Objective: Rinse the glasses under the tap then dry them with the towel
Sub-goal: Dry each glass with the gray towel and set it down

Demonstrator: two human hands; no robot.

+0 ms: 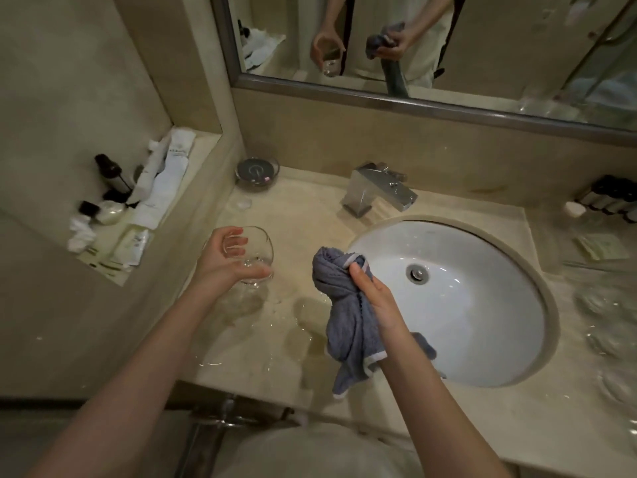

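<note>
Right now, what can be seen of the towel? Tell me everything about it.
The towel is grey-blue, soft-looking cloth with a pale edge trim. It is bunched and twisted into a rough roll, not spread flat. The right hand grips it around the middle, with a wad sticking out above the fingers and the loose end hanging below the wrist. It is held above the counter's wet patch, beside the sink's left rim, apart from the glass.

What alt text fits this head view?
The left hand holds a clear glass above the wet counter while the right hand grips a bunched blue-grey towel beside the white sink. The tap is off.
</note>
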